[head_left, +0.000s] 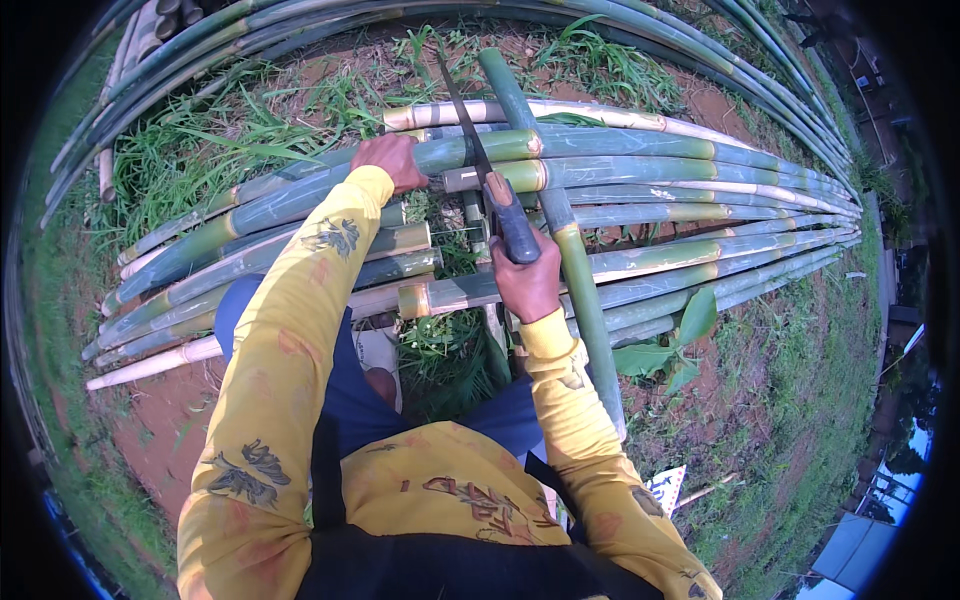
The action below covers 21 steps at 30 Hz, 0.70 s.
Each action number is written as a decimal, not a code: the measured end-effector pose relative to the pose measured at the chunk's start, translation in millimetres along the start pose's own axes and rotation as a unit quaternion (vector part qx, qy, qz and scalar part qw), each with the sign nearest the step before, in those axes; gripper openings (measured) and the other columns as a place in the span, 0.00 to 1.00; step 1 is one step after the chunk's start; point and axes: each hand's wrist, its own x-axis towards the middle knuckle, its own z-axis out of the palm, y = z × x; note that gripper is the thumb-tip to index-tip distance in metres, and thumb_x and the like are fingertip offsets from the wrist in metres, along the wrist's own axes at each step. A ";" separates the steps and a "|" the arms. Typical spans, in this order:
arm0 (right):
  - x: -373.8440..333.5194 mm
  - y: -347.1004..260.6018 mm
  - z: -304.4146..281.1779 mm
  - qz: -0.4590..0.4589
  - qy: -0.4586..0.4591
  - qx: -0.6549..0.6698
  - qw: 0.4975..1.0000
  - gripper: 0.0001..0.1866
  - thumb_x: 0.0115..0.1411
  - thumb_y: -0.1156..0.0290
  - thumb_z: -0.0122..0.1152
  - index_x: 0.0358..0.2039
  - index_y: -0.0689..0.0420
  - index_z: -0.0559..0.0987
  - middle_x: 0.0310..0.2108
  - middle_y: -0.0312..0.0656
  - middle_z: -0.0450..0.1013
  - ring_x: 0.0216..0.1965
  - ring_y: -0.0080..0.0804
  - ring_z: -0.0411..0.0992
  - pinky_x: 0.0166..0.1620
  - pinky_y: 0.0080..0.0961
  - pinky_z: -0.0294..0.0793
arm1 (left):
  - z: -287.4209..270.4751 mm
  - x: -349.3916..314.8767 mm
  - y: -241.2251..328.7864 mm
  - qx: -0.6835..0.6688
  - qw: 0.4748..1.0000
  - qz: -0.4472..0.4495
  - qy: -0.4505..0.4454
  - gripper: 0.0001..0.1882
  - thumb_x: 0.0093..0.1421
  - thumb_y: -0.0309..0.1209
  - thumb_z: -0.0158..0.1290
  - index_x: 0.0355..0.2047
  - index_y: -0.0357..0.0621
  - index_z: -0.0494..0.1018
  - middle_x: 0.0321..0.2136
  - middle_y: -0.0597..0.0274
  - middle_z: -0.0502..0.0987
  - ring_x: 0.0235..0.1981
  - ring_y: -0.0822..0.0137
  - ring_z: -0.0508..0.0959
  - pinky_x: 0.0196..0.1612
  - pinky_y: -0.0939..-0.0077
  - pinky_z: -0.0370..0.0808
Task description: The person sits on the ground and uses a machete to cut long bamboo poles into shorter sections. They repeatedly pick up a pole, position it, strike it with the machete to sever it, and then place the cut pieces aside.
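Note:
My right hand (530, 278) is closed around the dark handle of a hand saw (513, 222). Its long narrow blade points away from me and lies across a green bamboo pole (440, 154), a short way left of a pale joint ring. Left of the blade, my left hand (388, 163) grips that same pole from above, its fingertips partly hidden. How deep the blade sits in the bamboo I cannot tell. Just right of the saw, a green bamboo pole (568, 245) lies crosswise over several others.
Many bamboo poles (680, 262) fan out to the right, and cut ends (415, 238) face the gap before me. More long poles (250, 30) lie at the far side. Grass (330, 100), reddish soil (150, 430) and a leafy sprig (670, 345) surround them. My legs (365, 390) straddle the gap.

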 end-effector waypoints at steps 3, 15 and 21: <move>46.1 -9.7 21.8 -0.014 -0.004 -0.046 0.999 0.08 0.57 0.75 0.67 0.33 0.65 0.79 0.22 0.51 0.74 0.22 0.36 0.71 0.33 0.35 0.73 | 8.2 6.3 0.5 0.008 1.000 0.013 -0.024 0.40 0.45 0.46 0.67 0.58 0.41 0.76 0.46 0.42 0.83 0.50 0.45 0.82 0.58 0.53 0.76; 12.4 -10.9 5.3 -0.011 -0.002 -0.094 0.996 0.07 0.54 0.75 0.66 0.32 0.63 0.79 0.25 0.57 0.76 0.31 0.59 0.78 0.36 0.40 0.76 | 10.6 -0.7 1.7 -0.004 1.000 0.010 -0.015 0.35 0.47 0.46 0.65 0.54 0.40 0.78 0.44 0.44 0.83 0.47 0.47 0.83 0.56 0.54 0.77; -57.4 -28.5 -28.5 0.009 -0.064 -0.068 0.996 0.11 0.59 0.80 0.65 0.43 0.66 0.81 0.32 0.43 0.80 0.29 0.25 0.74 0.37 0.26 0.74 | 11.0 -6.9 -25.0 0.000 1.000 -0.006 -0.021 0.35 0.47 0.46 0.64 0.54 0.40 0.78 0.45 0.43 0.83 0.47 0.46 0.83 0.56 0.55 0.77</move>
